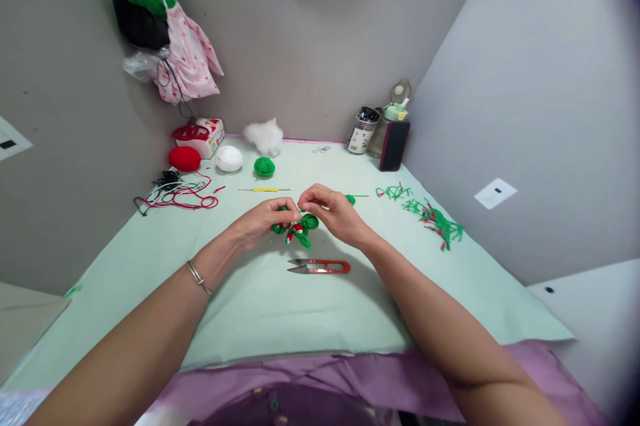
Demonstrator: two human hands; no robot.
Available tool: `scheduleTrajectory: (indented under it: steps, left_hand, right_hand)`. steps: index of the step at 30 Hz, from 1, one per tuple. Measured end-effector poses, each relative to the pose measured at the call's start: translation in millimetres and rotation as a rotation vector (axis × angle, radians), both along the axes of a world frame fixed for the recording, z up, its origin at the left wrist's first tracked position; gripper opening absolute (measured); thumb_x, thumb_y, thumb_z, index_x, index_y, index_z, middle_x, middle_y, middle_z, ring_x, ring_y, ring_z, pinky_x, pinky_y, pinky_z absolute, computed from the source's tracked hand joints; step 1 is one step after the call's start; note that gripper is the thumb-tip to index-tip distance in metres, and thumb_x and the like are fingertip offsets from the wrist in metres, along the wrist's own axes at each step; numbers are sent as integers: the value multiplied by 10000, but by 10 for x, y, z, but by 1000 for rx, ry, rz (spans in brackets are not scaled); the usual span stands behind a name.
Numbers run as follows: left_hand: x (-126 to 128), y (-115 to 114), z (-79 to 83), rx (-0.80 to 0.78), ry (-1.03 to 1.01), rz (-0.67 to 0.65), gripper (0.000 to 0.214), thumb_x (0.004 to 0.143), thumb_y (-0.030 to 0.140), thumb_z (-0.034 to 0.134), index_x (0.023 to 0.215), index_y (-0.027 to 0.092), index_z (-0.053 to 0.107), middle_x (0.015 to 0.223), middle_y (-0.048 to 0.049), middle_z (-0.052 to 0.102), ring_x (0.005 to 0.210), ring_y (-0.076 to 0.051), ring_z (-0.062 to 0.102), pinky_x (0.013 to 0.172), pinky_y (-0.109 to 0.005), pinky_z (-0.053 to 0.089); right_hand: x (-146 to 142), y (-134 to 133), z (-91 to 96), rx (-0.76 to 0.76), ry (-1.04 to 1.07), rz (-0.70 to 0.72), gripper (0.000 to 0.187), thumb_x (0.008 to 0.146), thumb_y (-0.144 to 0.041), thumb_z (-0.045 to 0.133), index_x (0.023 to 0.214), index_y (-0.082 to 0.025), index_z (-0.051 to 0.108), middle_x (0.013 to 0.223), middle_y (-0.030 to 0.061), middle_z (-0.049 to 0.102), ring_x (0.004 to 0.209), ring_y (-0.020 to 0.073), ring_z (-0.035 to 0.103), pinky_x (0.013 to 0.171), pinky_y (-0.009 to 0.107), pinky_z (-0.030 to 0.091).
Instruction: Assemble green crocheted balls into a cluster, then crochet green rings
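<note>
My left hand (263, 221) is closed in a pinch on a small green crocheted piece (310, 221) with red and white parts, which hangs below my fingertips. Close beside it, my right hand (336, 214) pinches at the top of the same piece; whether a yarn end lies between those fingers is too small to tell. Thread snips (340, 267) with orange handles lie just below the hands, blades pointing left. Beyond the hands rests a yellow-handled crochet hook (265, 190). Part of a green yarn item (351, 199) shows behind my right hand.
Red yarn (185, 159), white yarn (229, 159) and green yarn (264, 167) balls sit at the back, near white stuffing (265, 137). Loose strands (185, 198) lie left, green and red scraps (435, 223) right. A phone (395, 146) leans against a bottle (377, 141) beside a pen cup (362, 133).
</note>
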State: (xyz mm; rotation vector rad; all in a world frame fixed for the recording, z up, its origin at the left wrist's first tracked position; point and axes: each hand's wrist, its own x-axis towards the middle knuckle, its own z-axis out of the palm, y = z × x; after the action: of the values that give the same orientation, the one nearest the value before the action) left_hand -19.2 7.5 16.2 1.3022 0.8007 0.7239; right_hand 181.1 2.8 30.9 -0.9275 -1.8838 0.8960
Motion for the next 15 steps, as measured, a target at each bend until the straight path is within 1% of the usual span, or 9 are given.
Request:
scheduleTrajectory:
  steps: [2,4,6,8,10,12,15]
  left_hand:
    - [0,-2,-1,-7,-20,-29,214,728,330,748,683,188,595,646,25,505,627,-127,432,617,-273,310]
    - [-2,-4,-7,-15,-37,-58,198,741,318,727,685,192,584,649,20,529,626,-129,440,612,-272,300]
    - [-4,-8,-14,-17,-47,-80,185,756,311,709,687,199,579,660,10,552,631,-140,451,610,-278,299]
    - [-2,-18,-17,-18,-54,-90,150,768,304,697,714,206,598,710,-4,581,667,-154,476,625,-285,318]
    - [6,-33,-11,-21,-71,-93,109,772,297,697,764,211,631,780,-16,601,728,-164,502,659,-289,347]
    - [17,-53,7,-37,-85,-95,118,784,313,697,788,210,639,800,-18,596,744,-161,505,671,-283,364]
    - [18,-76,47,-46,-105,-66,194,829,383,674,794,200,619,785,-15,578,710,-148,501,649,-264,379]
  right_hand:
    - [32,45,-5,-44,81,-78,118,852,-284,647,803,-178,662,798,8,632,754,135,566,750,289,456]
    - [58,73,5,-133,187,-105,163,830,-330,676,809,-169,660,782,8,649,731,128,572,745,282,462]
    - [58,67,29,-253,294,-51,213,820,-381,696,822,-173,650,823,20,680,756,130,605,741,272,481]
    - [31,32,54,-391,395,53,251,816,-421,713,839,-187,624,855,27,708,761,134,636,718,264,502]
    - [-4,-5,71,-504,483,133,269,806,-430,734,849,-199,603,811,13,716,702,124,639,682,253,512]
    - [-27,-22,74,-559,551,133,268,776,-405,771,844,-201,611,747,-8,702,673,112,635,659,233,514]
    - [-23,-1,67,-599,622,44,269,707,-349,826,832,-199,642,752,-13,708,749,115,666,666,210,521]
